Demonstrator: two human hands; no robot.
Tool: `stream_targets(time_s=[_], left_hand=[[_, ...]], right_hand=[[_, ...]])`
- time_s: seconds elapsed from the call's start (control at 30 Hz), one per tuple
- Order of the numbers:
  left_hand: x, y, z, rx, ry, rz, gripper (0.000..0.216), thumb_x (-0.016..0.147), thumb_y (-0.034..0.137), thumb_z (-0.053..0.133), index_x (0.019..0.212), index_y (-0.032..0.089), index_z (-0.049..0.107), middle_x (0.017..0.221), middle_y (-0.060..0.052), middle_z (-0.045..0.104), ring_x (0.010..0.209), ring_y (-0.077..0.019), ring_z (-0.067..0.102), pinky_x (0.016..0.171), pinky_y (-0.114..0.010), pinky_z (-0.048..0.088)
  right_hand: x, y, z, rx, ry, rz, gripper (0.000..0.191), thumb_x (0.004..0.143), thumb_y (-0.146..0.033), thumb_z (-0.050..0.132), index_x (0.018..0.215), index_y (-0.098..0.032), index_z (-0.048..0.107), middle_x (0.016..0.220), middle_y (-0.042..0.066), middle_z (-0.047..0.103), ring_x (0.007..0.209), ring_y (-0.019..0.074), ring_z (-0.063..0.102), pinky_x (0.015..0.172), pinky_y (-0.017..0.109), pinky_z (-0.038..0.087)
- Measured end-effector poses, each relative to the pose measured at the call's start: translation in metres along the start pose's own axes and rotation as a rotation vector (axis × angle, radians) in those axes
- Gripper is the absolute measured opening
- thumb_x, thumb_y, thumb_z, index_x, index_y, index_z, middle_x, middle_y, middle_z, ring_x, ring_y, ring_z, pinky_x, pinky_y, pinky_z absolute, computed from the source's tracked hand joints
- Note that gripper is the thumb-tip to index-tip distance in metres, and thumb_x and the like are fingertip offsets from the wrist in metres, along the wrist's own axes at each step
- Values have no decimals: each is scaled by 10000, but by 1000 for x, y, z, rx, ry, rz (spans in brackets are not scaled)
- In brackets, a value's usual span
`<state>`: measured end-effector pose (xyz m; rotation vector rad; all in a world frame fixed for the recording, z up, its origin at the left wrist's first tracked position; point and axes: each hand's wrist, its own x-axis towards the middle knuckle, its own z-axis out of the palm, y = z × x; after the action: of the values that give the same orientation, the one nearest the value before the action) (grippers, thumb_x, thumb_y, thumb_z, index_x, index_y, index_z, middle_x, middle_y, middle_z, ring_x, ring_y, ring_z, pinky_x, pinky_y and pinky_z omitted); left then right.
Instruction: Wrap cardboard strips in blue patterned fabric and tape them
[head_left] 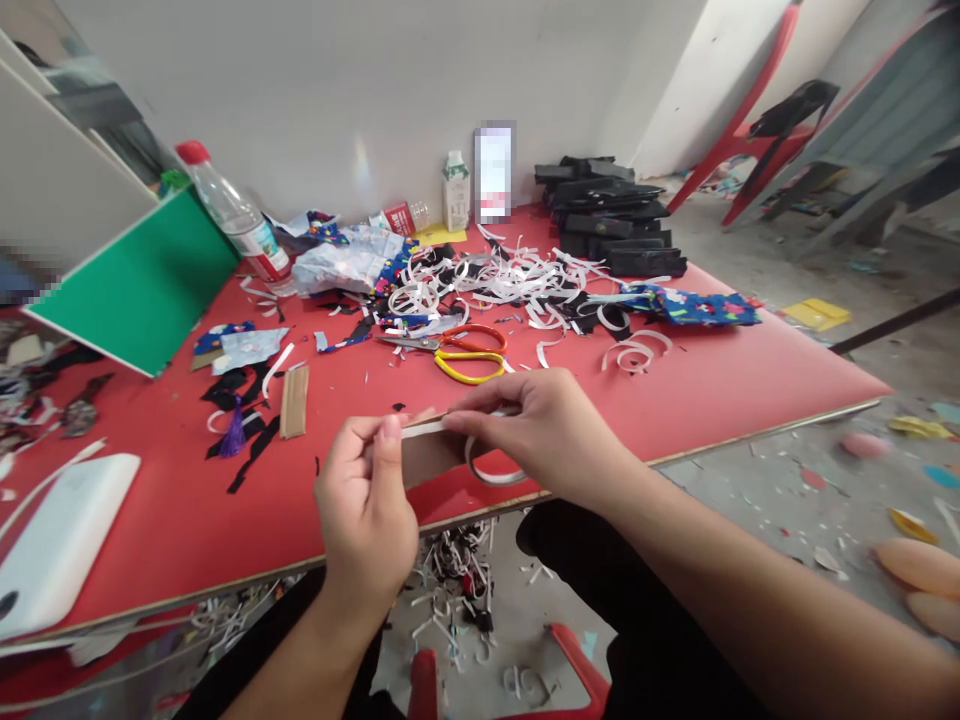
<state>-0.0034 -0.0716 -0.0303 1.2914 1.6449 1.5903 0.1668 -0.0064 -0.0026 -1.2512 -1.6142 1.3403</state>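
At the table's near edge, my left hand [371, 495] grips the left end of a flat brown cardboard-like piece [427, 457], thumb on top. My right hand [532, 425] pinches a narrow white strip [501, 478] at the piece's right end. Part of that strip lies along the piece's upper edge, and its loose length curls in a loop below my right fingers. Whether those fingers also grip the piece is hidden. Just beyond my hands lie scissors [469, 355] with one orange and one yellow handle, their blades pointing left.
White strip scraps [517, 275] heap mid-table among patterned blue cloth [701, 305]. Black folded pieces [611, 215] are stacked at the back right. A clear red-capped bottle [247, 235], a green board [142, 280] and a white power-bank-like block [71, 540] stand or lie leftward.
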Motion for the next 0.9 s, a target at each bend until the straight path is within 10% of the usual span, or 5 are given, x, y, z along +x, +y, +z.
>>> stream_targets(time_s=[0.23, 0.9], left_hand=[[13, -6, -17, 41, -7, 62, 289, 1055, 473, 581, 992, 217, 701, 933, -69, 793, 872, -238, 787, 698, -340, 634], [5, 16, -7, -409, 94, -75, 192, 981, 360, 738, 909, 182, 757, 838, -21, 778, 848, -224, 814, 863, -391, 681]], right_hand=[[4, 0, -22, -197, 132, 16, 265, 754, -458, 882, 715, -200, 835, 513, -19, 611, 460, 92, 398, 407, 254, 235], [1, 2, -9, -362, 352, -69, 314, 764, -519, 867, 812, -235, 744, 643, -37, 620, 570, 127, 476, 530, 276, 348]])
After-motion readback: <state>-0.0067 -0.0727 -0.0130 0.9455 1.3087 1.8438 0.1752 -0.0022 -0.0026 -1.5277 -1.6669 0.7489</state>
